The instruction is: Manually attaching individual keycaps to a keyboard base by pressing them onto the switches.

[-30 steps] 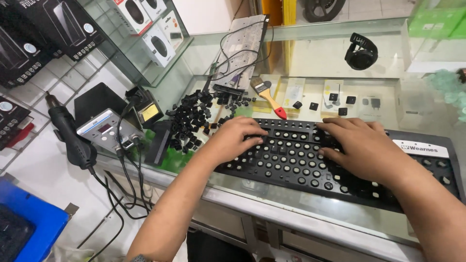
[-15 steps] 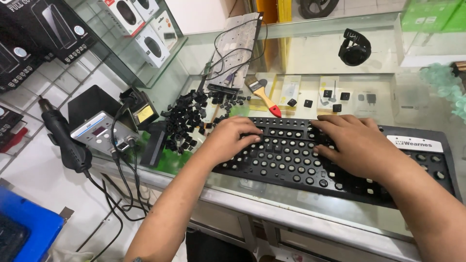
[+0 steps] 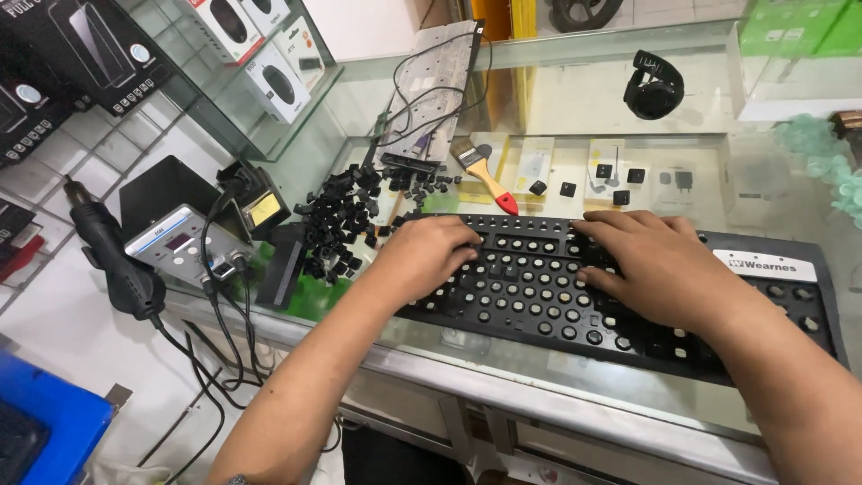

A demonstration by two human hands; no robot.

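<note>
Keyboard [image 3: 620, 305], black, plastic, stripped of most keycaps so that rows of round switch stems show, lying across the glass worktop [image 3: 575, 117] close to its near metal edge. Left hand [image 3: 426, 256] rests palm-down on the keyboard's left end, its fingers curled together over the upper-left rows; whether they pinch anything cannot be told, as the fingertips are hidden beneath the knuckles. Right hand [image 3: 660, 265] lies flat on the middle of the keyboard, fingers [image 3: 597, 235] slightly spread and pointing left, tips touching the stems.

Heap of loose black keycaps [image 3: 346, 220] sits just left of the keyboard, spilling toward the worktop's left edge. Wooden-handled brush with a red tip [image 3: 485, 175] lies just behind the keyboard; a few single black keycaps [image 3: 620, 184] lie beside it. Grey soldering station [image 3: 184, 242] and black hot-air handpiece [image 3: 112, 256] occupy the left margin, off the glass. Open glass remains behind the brush, up to a black wristwatch [image 3: 654, 85]. The keyboard's right end is cut off by the right forearm; objects beneath the glass are blurred by reflection.
</note>
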